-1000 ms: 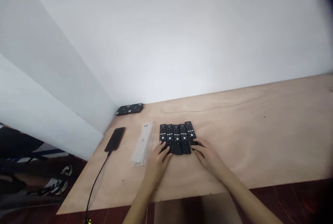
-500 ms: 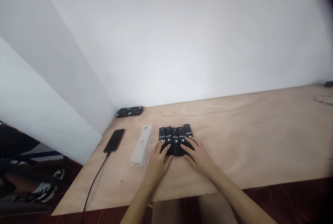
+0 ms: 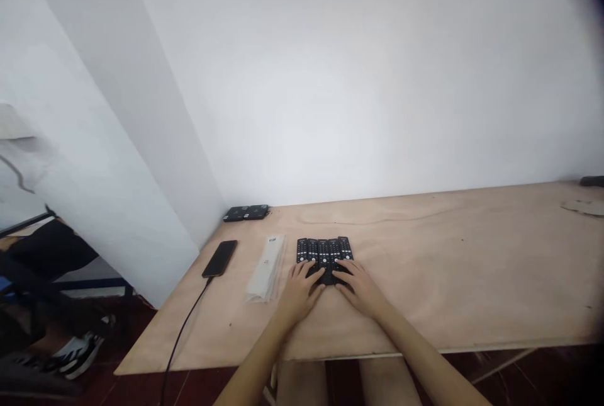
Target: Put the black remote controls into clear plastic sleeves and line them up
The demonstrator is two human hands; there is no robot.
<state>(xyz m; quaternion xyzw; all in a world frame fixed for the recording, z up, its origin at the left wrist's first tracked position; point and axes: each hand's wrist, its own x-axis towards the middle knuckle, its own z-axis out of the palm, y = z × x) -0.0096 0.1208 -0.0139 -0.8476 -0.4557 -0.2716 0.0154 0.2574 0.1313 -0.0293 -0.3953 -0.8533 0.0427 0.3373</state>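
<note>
Several black remote controls (image 3: 323, 248) lie side by side in a row on the wooden table, keypads up and tops pointing to the wall. Over the lower left end of the row rests my left hand (image 3: 302, 287), its fingers spread on the remotes. My right hand (image 3: 361, 286) lies with spread fingers over the lower right end. Both thumbs are near the bottom of the row, and my hands hide the lower parts of the outer remotes. Left of my left hand lie clear plastic sleeves (image 3: 267, 270), flat and overlapping.
A smartphone (image 3: 220, 258) with a black cable (image 3: 186, 324) lies at the left of the table (image 3: 448, 280). Two black boxes (image 3: 255, 212) sit in the back corner by the wall. A torn flat piece (image 3: 582, 206) is far right. Someone's shoe (image 3: 78, 352) shows below left.
The remotes are closer together and more level at the top; the rightmost one has come in line. My hands stay on the row. The camera's view has shifted.
</note>
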